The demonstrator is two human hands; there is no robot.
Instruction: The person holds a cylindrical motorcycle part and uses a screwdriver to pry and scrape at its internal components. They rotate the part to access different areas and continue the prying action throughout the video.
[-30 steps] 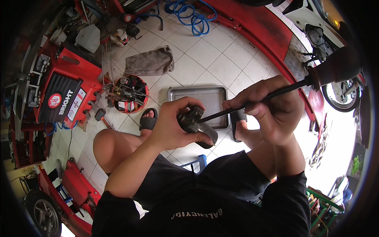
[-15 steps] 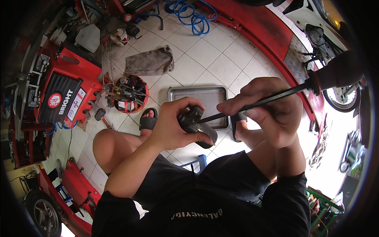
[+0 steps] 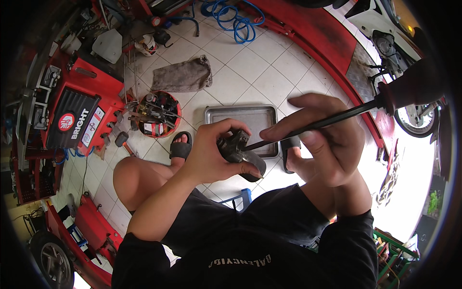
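My left hand (image 3: 199,149) is closed around a dark, greasy metal part (image 3: 236,144) with a rounded lower end; its exact kind I cannot make out. A long screwdriver (image 3: 358,110) slants down from the upper right, its tip against or inside that part; which one I cannot tell. The dark handle (image 3: 414,84) points away, beyond my fingers. With thumb and fingers, my right hand (image 3: 337,149) steadies the shaft, while one finger is raised off it. Below the hands, a shallow metal tray (image 3: 208,115) rests on the floor, partly hidden.
At left stand a red machine (image 3: 103,72) and a red tub (image 3: 178,103) of tools, near a hammer (image 3: 124,142). A grey rag (image 3: 183,76) lies ahead. Blue hose (image 3: 236,24) coils at the back. A red lift ramp (image 3: 317,43) runs along the right beside a motorcycle (image 3: 390,43).
Fingers of my right hand have loosened and spread, one lifting away from the shaft. The screwdriver handle has turned and shifted slightly; the left hand and metal part stay almost still.
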